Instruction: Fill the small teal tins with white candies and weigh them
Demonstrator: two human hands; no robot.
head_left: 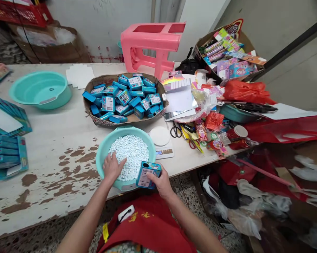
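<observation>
My right hand grips a small blue printed tin at the front right rim of a turquoise basin. A dark opening shows on the tin's top. Small white pellets that look like candies fill the basin's bottom. My left hand rests at the basin's left side with its fingers spread over the pellets, holding nothing that I can see. Just behind the basin, a cut-down cardboard box is heaped with similar blue tins.
Right of the basin sits a white digital scale. Scissors and clutter lie beyond it. A pink stool lies on its side at the back. Another turquoise basin and stacked blue boxes stand at left.
</observation>
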